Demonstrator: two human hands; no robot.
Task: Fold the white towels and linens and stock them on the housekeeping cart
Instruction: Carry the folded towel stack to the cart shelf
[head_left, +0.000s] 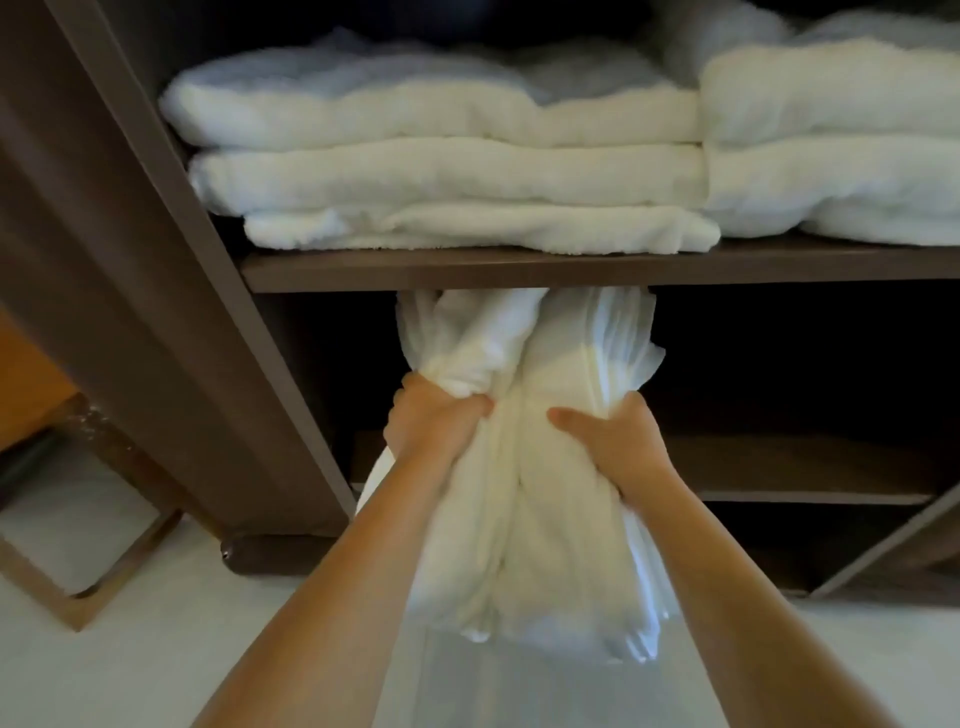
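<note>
A thick bundle of folded white linen (545, 519) hangs in front of the dark brown cart (171, 322), its top end just under the edge of the upper shelf (519, 270). My left hand (431, 421) grips the bundle's left side with fingers curled into the cloth. On the right side my right hand (613, 436) holds it, thumb across the front. Folded white towels sit on the upper shelf in a left stack (441, 171) and a right stack (841, 156).
Below the bundle a lower shelf (779, 467) of the cart lies in deep shadow. A pale floor (156, 649) spreads under my arms. A wooden frame (88, 587) stands on the floor at the left, beside the cart's side panel.
</note>
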